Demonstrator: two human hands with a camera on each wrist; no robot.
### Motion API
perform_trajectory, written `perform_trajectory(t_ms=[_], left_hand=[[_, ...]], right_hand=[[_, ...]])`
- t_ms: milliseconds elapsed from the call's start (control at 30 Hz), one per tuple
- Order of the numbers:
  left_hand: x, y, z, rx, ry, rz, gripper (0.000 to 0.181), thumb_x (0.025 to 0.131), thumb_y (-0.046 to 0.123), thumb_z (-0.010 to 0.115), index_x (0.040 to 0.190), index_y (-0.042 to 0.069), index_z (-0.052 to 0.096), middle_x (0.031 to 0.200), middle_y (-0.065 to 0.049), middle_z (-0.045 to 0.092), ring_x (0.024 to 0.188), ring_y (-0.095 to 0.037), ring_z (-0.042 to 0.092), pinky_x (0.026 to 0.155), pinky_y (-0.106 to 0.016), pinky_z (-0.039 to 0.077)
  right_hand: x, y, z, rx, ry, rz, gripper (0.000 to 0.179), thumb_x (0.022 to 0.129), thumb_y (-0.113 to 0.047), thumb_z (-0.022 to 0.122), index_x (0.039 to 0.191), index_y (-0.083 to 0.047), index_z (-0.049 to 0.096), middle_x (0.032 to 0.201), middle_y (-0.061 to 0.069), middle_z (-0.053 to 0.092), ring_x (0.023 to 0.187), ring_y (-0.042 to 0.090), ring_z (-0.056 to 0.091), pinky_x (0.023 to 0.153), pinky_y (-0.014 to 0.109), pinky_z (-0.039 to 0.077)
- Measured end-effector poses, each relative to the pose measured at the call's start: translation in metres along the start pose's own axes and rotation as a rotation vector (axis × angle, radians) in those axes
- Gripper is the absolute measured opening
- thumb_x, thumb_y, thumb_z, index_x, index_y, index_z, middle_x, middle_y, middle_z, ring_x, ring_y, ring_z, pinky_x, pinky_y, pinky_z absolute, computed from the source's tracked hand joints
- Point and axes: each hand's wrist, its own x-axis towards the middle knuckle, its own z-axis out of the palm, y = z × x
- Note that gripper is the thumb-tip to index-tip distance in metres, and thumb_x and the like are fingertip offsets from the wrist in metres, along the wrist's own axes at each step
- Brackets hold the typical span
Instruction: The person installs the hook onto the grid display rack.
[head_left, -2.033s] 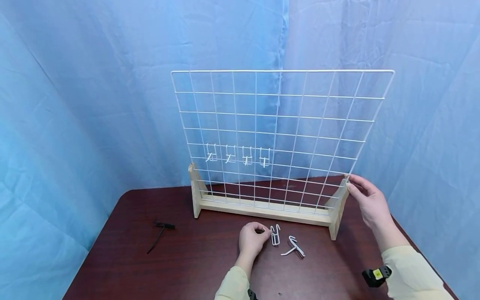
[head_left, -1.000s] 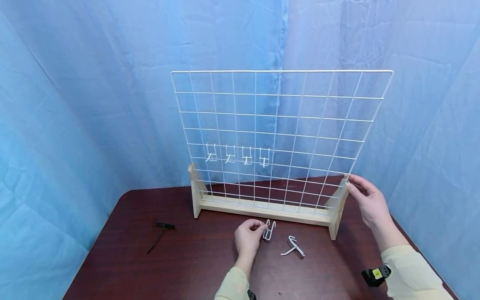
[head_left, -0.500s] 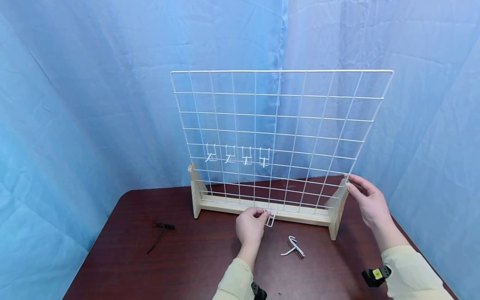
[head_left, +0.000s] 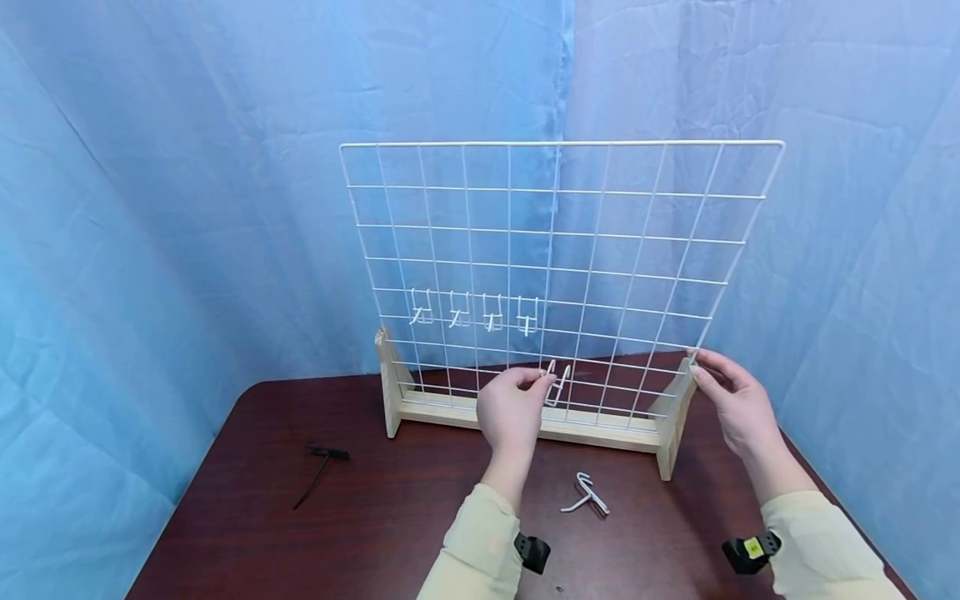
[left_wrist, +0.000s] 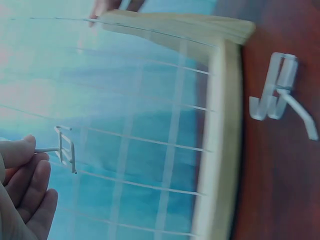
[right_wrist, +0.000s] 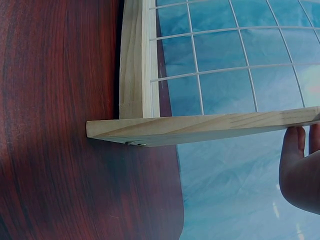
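Observation:
My left hand pinches a white wire hook by its prong between thumb and fingers. The hook is up off the table, in front of the lower part of the white wire grid. My right hand grips the top of the stand's right wooden side, at the grid's lower right edge. Several white hooks hang in a row on a grid wire at left of centre. Another white hook lies on the table in front of the stand.
A black T-handled tool lies on the dark red-brown table at the left. The stand's wooden crossbar runs along the grid's bottom. Blue curtains hang behind and at both sides.
My left hand has lifted the hook from the table, up and away from me, to the front of the lower grid. My right hand has stayed on the stand's side.

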Motion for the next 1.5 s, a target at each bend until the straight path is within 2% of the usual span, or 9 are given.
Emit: perform_trajectory(t_ms=[300, 633, 800, 1067, 1500], left_hand=[[0.019, 0.042, -0.012, -0.044, 0.047, 0.069, 0.009, 0.078, 0.028, 0.085, 0.082, 0.020, 0.082, 0.074, 0.010, 0.073, 0.069, -0.006, 0.068, 0.055, -0.023, 0.047], [0.037, 0.069, -0.023, -0.061, 0.081, 0.137, 0.011, 0.081, 0.027, 0.083, 0.085, 0.017, 0.082, 0.075, 0.006, 0.074, 0.067, -0.006, 0.067, 0.054, -0.023, 0.045], [0.048, 0.077, -0.023, -0.015, 0.063, 0.134, 0.012, 0.082, 0.029, 0.082, 0.087, 0.019, 0.082, 0.076, 0.008, 0.074, 0.068, -0.006, 0.067, 0.055, -0.023, 0.044], [0.060, 0.089, -0.022, 0.074, -0.002, 0.100, 0.012, 0.084, 0.033, 0.080, 0.088, 0.022, 0.082, 0.079, 0.010, 0.074, 0.068, -0.007, 0.066, 0.055, -0.024, 0.044], [0.071, 0.091, -0.014, 0.209, -0.090, 0.039, 0.011, 0.086, 0.035, 0.077, 0.086, 0.025, 0.081, 0.080, 0.011, 0.074, 0.068, -0.009, 0.065, 0.051, -0.027, 0.043]], right_hand=[[0.000, 0.000, 0.000, 0.000, 0.000, 0.001, 0.033, 0.094, 0.010, 0.057, 0.115, -0.009, 0.074, 0.103, -0.011, 0.071, 0.097, 0.001, 0.061, 0.081, 0.010, 0.047], [-0.001, 0.000, 0.000, -0.010, 0.002, 0.014, 0.032, 0.095, 0.009, 0.058, 0.115, -0.011, 0.074, 0.103, -0.012, 0.070, 0.097, 0.000, 0.060, 0.081, 0.009, 0.047], [-0.001, 0.000, 0.000, -0.009, -0.003, 0.021, 0.033, 0.095, 0.008, 0.058, 0.115, -0.013, 0.074, 0.104, -0.012, 0.070, 0.097, 0.000, 0.060, 0.081, 0.009, 0.047], [-0.001, -0.002, 0.001, 0.004, -0.002, 0.015, 0.033, 0.095, 0.008, 0.058, 0.115, -0.013, 0.074, 0.103, -0.012, 0.071, 0.097, 0.000, 0.061, 0.081, 0.010, 0.047], [0.000, -0.001, 0.000, -0.020, 0.001, 0.025, 0.033, 0.095, 0.007, 0.059, 0.116, -0.013, 0.074, 0.103, -0.013, 0.070, 0.096, -0.001, 0.060, 0.080, 0.009, 0.047]])
